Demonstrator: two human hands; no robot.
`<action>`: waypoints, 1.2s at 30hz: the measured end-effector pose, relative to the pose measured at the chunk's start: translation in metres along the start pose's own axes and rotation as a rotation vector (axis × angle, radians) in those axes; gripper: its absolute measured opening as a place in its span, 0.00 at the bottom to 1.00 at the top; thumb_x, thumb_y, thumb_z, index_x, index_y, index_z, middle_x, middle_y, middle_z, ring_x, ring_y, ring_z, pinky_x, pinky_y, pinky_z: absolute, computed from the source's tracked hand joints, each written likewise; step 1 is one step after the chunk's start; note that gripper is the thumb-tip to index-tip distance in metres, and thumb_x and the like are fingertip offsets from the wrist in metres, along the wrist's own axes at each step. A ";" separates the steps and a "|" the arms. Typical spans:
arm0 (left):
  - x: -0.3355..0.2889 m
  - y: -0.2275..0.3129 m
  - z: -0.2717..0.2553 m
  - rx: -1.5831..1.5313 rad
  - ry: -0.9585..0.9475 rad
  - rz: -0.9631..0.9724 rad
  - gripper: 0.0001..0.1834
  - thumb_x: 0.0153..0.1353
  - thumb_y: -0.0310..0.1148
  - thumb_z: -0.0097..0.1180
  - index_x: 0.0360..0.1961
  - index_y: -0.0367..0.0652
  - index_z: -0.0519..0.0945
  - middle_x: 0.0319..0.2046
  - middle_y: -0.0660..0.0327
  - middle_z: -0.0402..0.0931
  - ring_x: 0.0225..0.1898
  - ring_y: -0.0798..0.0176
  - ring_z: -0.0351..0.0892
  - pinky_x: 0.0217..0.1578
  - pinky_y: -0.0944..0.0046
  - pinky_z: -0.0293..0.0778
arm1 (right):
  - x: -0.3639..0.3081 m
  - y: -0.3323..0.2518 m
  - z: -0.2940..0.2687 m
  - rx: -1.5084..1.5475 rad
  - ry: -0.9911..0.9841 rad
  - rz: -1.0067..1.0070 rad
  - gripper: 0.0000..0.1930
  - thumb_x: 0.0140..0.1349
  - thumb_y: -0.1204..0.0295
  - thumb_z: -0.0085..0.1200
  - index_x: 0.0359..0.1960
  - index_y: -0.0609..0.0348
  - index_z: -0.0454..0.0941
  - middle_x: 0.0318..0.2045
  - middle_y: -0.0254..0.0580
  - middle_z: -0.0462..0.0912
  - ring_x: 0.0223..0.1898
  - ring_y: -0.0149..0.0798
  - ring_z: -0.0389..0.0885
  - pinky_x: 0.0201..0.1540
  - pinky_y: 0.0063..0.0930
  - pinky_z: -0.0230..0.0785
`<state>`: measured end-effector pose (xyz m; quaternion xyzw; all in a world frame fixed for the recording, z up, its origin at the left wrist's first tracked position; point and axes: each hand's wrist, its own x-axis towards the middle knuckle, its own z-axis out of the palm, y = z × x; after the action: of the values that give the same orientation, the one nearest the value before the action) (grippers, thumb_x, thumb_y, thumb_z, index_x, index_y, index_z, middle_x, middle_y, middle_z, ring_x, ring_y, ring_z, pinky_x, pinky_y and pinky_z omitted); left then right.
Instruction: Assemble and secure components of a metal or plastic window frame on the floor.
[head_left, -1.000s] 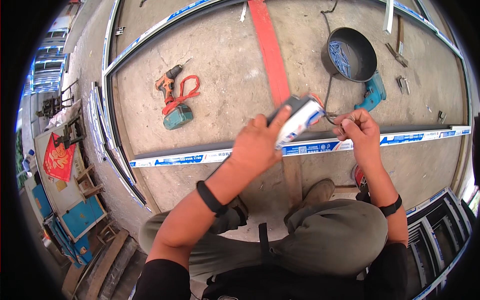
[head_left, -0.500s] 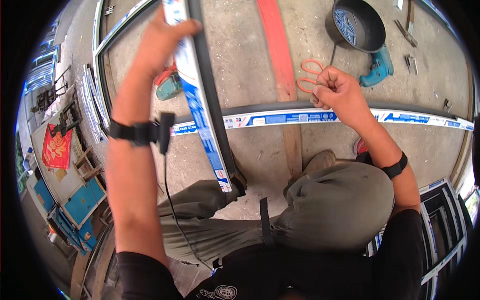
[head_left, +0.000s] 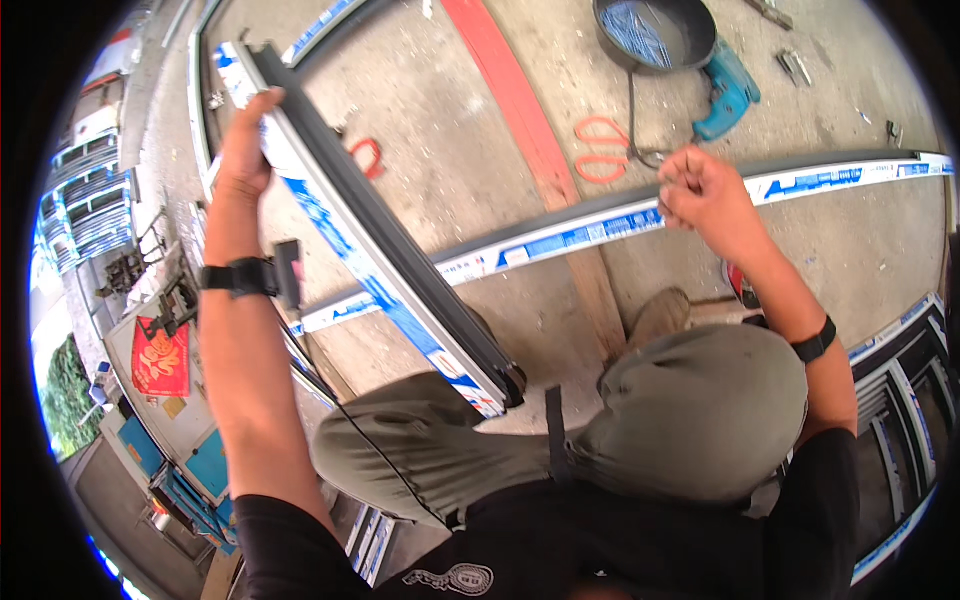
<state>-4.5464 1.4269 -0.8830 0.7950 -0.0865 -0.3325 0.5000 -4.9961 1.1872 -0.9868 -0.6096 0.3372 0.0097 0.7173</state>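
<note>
My left hand (head_left: 248, 150) is closed around the upper part of a dark metal profile (head_left: 350, 250) with white and blue protective film. The profile slants from upper left down to my knees, passing over a long filmed frame bar (head_left: 590, 238) that lies across the floor. Just above this bar's right part is my right hand (head_left: 708, 200), its fingers curled in toward the thumb. Whatever they may hold is too small to make out. Left of that hand lie orange-handled scissors (head_left: 602, 168).
A black pan (head_left: 690, 40) holding blue screw-like pieces stands beyond the scissors, beside a teal power drill (head_left: 728, 95). A red-painted board (head_left: 510, 90) runs under the long bar. A red handle (head_left: 368, 157) shows beside the held profile. More frames (head_left: 890, 440) stand at right.
The held profile has tilted, its top moving left with my left hand and its lower end shifting right. The view has turned. My right hand stays curled near the long bar.
</note>
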 end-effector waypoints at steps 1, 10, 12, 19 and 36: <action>-0.003 -0.003 0.007 0.005 -0.045 0.037 0.16 0.58 0.38 0.62 0.43 0.42 0.77 0.33 0.61 0.79 0.33 0.63 0.81 0.38 0.62 0.79 | -0.001 0.001 0.003 0.017 0.008 -0.016 0.07 0.63 0.77 0.54 0.41 0.59 0.74 0.25 0.32 0.80 0.23 0.23 0.77 0.25 0.17 0.67; -0.080 -0.043 0.117 0.185 -0.060 0.183 0.31 0.50 0.33 0.63 0.56 0.37 0.70 0.40 0.63 0.74 0.40 0.68 0.73 0.45 0.65 0.71 | -0.005 0.002 0.012 -0.085 -0.086 -0.009 0.07 0.61 0.81 0.54 0.41 0.64 0.75 0.24 0.33 0.79 0.26 0.23 0.77 0.29 0.19 0.69; -0.097 -0.053 0.124 0.165 -0.067 0.253 0.35 0.47 0.36 0.65 0.59 0.38 0.71 0.41 0.61 0.79 0.40 0.67 0.77 0.45 0.65 0.74 | -0.003 -0.005 0.012 -0.093 -0.074 0.015 0.06 0.61 0.79 0.56 0.39 0.63 0.76 0.24 0.34 0.80 0.25 0.23 0.77 0.29 0.20 0.68; -0.157 -0.045 0.155 0.217 -0.038 0.267 0.53 0.45 0.34 0.66 0.73 0.38 0.54 0.43 0.55 0.78 0.42 0.60 0.79 0.47 0.60 0.75 | 0.006 -0.031 0.012 -0.204 -0.066 -0.037 0.05 0.61 0.78 0.56 0.37 0.62 0.75 0.24 0.35 0.80 0.26 0.24 0.78 0.29 0.21 0.68; -0.198 -0.015 0.214 1.182 0.049 0.785 0.57 0.35 0.37 0.79 0.70 0.49 0.64 0.43 0.47 0.69 0.42 0.42 0.75 0.41 0.51 0.74 | -0.007 -0.117 0.019 0.168 0.231 -0.623 0.07 0.62 0.74 0.60 0.37 0.62 0.75 0.29 0.37 0.82 0.30 0.25 0.80 0.33 0.20 0.72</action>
<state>-4.8326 1.3696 -0.8680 0.8505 -0.5214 -0.0070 0.0695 -4.9429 1.1770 -0.8811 -0.6193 0.2133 -0.3068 0.6905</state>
